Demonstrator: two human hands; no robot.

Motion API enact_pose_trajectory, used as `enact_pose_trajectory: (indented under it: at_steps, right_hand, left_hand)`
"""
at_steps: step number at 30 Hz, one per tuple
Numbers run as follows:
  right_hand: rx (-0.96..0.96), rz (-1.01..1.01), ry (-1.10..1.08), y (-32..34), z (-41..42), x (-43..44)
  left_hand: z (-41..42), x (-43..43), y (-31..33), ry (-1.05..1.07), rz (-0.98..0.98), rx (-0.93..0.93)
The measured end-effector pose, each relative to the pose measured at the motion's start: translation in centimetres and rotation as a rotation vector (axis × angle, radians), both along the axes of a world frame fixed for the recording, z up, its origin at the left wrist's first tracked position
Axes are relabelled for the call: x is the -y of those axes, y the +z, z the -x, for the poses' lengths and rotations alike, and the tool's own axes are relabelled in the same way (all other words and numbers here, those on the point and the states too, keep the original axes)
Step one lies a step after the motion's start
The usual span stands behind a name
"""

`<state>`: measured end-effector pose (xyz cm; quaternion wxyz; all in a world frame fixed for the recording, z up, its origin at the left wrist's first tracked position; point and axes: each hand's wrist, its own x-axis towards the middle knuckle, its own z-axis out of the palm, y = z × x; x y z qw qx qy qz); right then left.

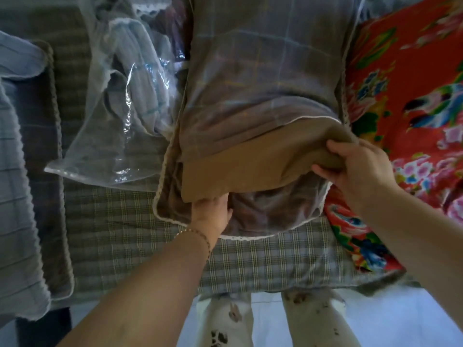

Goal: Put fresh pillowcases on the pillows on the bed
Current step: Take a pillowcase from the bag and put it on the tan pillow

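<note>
Pillow [250,166] half inside plaid pillowcase [263,71], long axis running away from person; right hand [355,169] pinches its near corner, left hand [213,214] beneath it, fingers hidden, grip untellable.

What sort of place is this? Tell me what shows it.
Probably a bedroom: a checked bedsheet, a brown pillow half inside a plaid pillowcase, and a red floral quilt beside it.

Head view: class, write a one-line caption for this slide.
Right hand grips the brown pillow at the mouth of the plaid pillowcase; left hand reaches under it.
</note>
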<state>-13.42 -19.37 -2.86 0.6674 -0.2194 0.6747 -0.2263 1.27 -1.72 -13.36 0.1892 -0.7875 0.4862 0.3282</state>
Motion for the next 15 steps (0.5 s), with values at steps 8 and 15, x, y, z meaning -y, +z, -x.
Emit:
enact_pose_trajectory:
  at_steps: [8, 15]
  right_hand:
    - [0.006, -0.066, -0.089, 0.4, -1.3, -0.4]
    - [-0.189, -0.023, -0.064, -0.1, -0.7, -1.4]
  left_hand:
    - [0.7, -1.7, 2.8, -0.399, -0.069, -0.151]
    - [-1.0, -3.5, 7.1, -0.145, 0.191, -0.277]
